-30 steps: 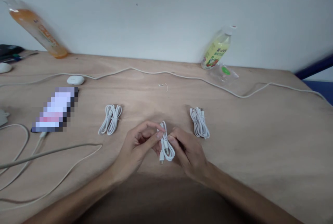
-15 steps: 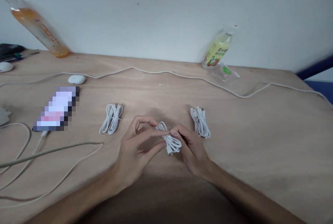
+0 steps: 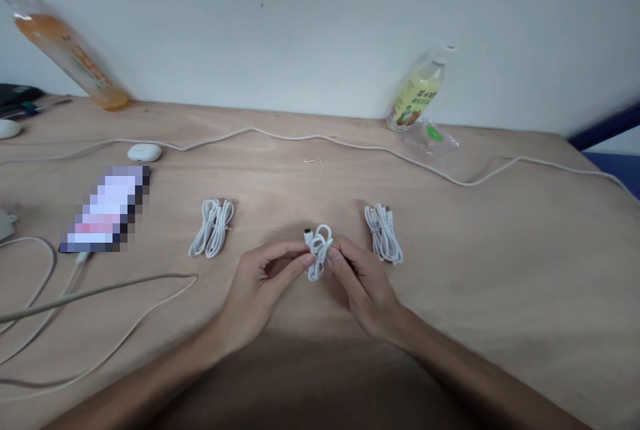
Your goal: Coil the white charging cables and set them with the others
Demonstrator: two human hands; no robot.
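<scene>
At the far left, the back corner of the table carries a dark object that is too blurred and cut off to name. Just right of it, a bottle of orange drink stands near the wall. Below the bottle lies a phone, its screen blurred into squares, with a white plug in its near end; loose cords run across the table in front of it. A white case sits just beyond the phone. Next comes a coiled white cable, lying flat. The left hand is beside it, thumb and index finger pinching the left side of another coiled cable. This cable is between the two hands, with a plug end pointing up at its left. Beyond it lie small white scraps. The right hand pinches the cable's right side, also between thumb and fingers. Just past that hand rests a third coiled cable. Farther back stands a yellow-labelled bottle, with a clear wrapper bearing a green spot at its foot. A long white cord stretches across the table to the right edge, near a blue bar.
</scene>
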